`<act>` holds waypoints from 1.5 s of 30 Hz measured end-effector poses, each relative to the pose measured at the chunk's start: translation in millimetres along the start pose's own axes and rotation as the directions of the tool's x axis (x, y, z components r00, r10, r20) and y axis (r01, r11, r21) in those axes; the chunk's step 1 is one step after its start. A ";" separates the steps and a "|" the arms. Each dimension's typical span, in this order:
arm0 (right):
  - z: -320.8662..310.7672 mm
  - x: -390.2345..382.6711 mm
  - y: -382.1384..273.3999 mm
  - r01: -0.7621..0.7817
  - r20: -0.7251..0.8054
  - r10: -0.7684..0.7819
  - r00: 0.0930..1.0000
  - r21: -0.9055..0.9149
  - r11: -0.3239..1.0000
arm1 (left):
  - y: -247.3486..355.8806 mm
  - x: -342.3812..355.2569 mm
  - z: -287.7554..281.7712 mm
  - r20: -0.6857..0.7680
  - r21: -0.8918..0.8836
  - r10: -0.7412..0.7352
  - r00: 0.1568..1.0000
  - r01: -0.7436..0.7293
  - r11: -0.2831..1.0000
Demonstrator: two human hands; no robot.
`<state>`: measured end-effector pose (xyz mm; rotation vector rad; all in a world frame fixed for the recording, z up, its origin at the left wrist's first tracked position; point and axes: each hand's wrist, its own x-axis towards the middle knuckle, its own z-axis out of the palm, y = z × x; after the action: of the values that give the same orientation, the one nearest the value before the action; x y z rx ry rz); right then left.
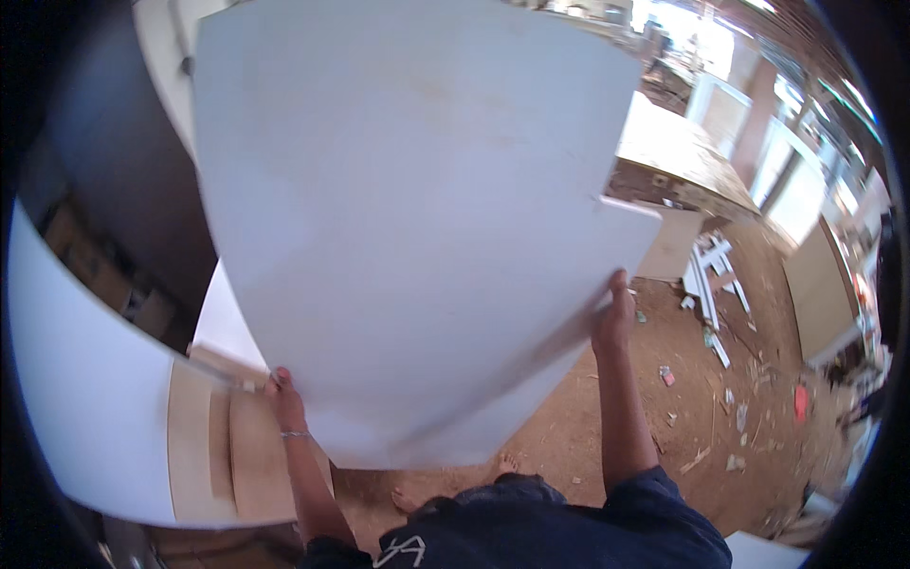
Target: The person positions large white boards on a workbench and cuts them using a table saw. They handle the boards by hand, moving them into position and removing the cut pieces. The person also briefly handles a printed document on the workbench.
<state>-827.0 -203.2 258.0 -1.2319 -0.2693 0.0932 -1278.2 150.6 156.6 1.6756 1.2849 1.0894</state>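
A large white board [417, 190] fills the middle of the view, held up in front of me by both hands. My left hand [288, 396] grips its lower left edge, beside a narrow wooden edge of a stacked panel [223, 360]. My right hand [614, 315] is closed on the board's right edge, thumb up, and throws a long shadow across the white face. The board hides much of what lies beyond it.
At the left stand white and tan panels [95, 398] and a dark sheet [133, 152]. A worktable [692, 152] is behind, right. White offcuts [711, 289] and scraps litter the dirt floor [701, 417]. More boards [815, 289] stand far right. My bare feet show below.
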 end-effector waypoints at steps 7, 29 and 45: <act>-245.7 45.0 -5.9 0.154 -0.286 -0.009 0.958 0.491 0.858 | 287.1 -33.3 238.5 0.280 -0.239 0.440 0.853 -0.382 0.893; -333.1 202.5 137.8 0.106 -0.777 0.364 0.513 0.478 0.872 | 597.8 -26.3 802.1 0.821 -0.267 0.566 0.072 -0.828 0.493; -461.2 436.6 278.0 0.342 -0.794 0.467 0.388 0.595 0.728 | 695.8 -185.7 1309.7 0.894 -0.399 0.323 -0.310 -0.880 0.258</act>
<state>-268.3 -440.0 -77.3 -0.3420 0.8142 -0.4268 151.9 -262.9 289.4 2.8678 -0.6331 -0.1888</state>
